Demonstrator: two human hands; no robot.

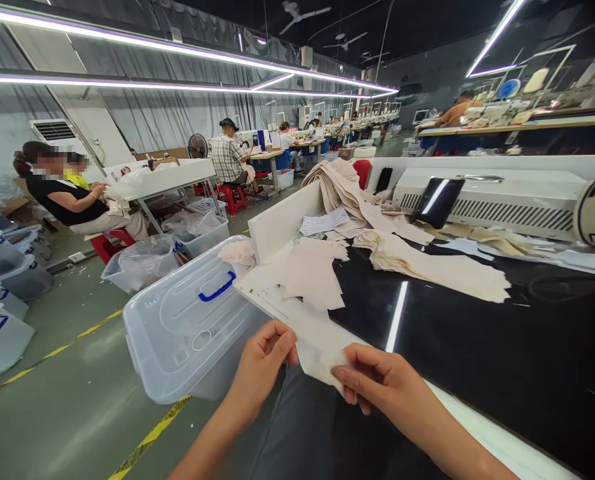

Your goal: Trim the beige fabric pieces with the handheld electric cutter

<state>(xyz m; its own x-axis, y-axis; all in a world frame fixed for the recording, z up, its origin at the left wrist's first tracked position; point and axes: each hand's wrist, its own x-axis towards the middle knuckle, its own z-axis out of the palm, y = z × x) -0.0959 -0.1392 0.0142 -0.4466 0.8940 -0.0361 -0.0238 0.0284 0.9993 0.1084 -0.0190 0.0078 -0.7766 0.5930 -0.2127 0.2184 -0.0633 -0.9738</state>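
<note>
Close to the table's front edge, a small cream fabric piece point(322, 363) is stretched between my two hands. My right hand point(377, 377) pinches its right end between thumb and fingers. At its left edge my left hand point(267, 357) is closed, thumb against the fingers, with the gripped edge mostly hidden. Just beyond lie cut cream fabric pieces point(312, 270), spread over the corner of the table. A thicker stack of cream fabric pieces point(432, 267) rests farther right on the black tabletop point(477, 360).
A lidded plastic bin point(177, 320) with a blue handle stands left of the table. At the back are a draped fabric pile point(332, 180), a phone point(437, 200) and a white vented machine point(482, 200). A seated person point(67, 193) works at far left.
</note>
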